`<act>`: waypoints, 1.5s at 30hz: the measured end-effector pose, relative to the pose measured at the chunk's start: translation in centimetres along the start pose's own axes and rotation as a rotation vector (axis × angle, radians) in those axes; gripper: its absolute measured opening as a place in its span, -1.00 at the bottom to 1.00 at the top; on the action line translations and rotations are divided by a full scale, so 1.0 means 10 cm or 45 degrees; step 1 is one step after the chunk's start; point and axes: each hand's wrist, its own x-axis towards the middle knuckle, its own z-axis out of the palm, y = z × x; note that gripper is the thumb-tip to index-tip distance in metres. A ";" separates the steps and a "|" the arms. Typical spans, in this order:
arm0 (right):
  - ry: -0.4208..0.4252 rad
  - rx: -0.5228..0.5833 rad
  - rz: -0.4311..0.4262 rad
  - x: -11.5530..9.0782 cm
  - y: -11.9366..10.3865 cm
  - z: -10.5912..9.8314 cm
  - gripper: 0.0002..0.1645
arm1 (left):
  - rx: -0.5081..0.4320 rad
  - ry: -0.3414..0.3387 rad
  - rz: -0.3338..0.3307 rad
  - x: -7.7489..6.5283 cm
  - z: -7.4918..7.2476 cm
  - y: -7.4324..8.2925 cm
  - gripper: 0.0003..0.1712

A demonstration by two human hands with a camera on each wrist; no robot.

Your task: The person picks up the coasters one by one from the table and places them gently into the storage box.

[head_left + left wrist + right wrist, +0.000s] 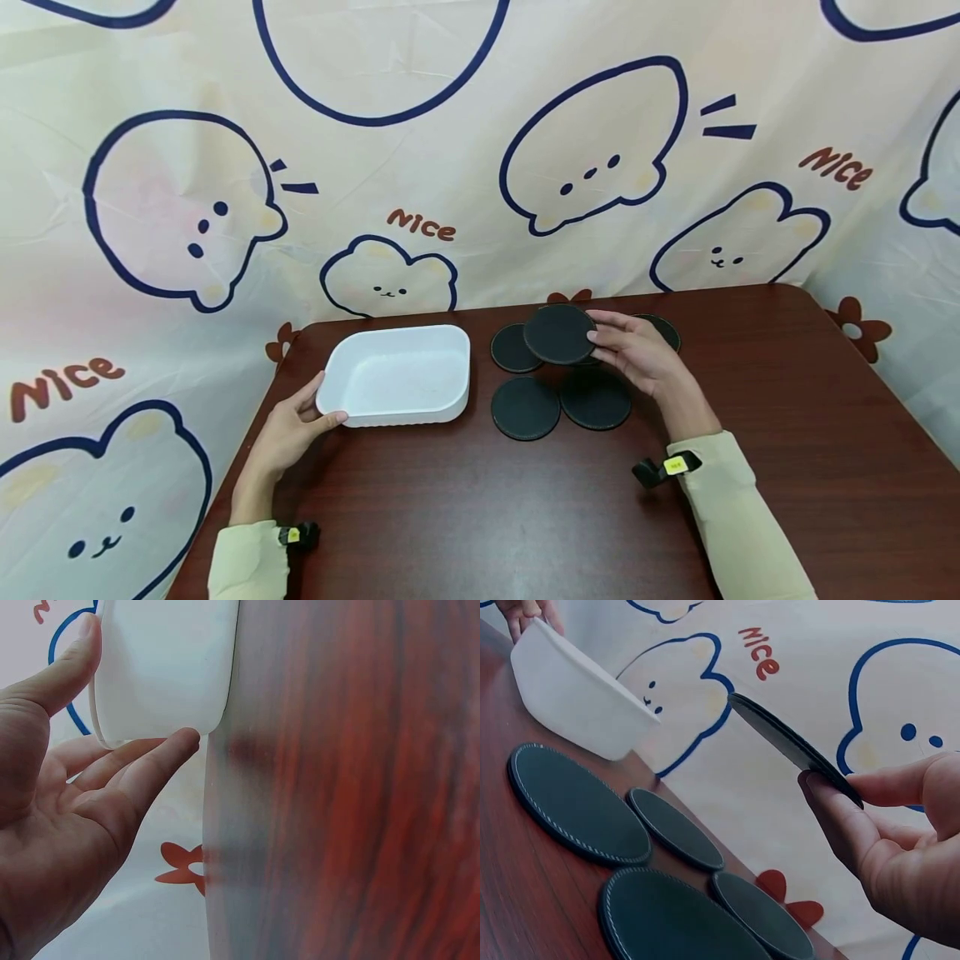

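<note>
My right hand (637,350) pinches a round black coaster (558,334) by its right edge, thumb on one face and fingers on the other. In the right wrist view this coaster (787,746) is tilted and raised off the table. Below it lie several more stitched black coasters, among them a front left coaster (525,408), a front right coaster (596,400) and a back left coaster (514,348). Another coaster (663,331) is partly hidden behind my right hand. My left hand (288,433) holds the left end of a white rectangular plastic container (397,410), thumb at its front corner.
The dark brown wooden table (480,517) ends just behind the container and coasters. A cartoon-printed cloth (480,167) hangs along its back and sides. The container stands left of the coasters, a short gap between them.
</note>
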 end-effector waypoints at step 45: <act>-0.073 0.161 0.058 0.35 0.36 1.12 -0.29 | 0.004 0.007 0.012 -0.02 -0.01 0.02 0.18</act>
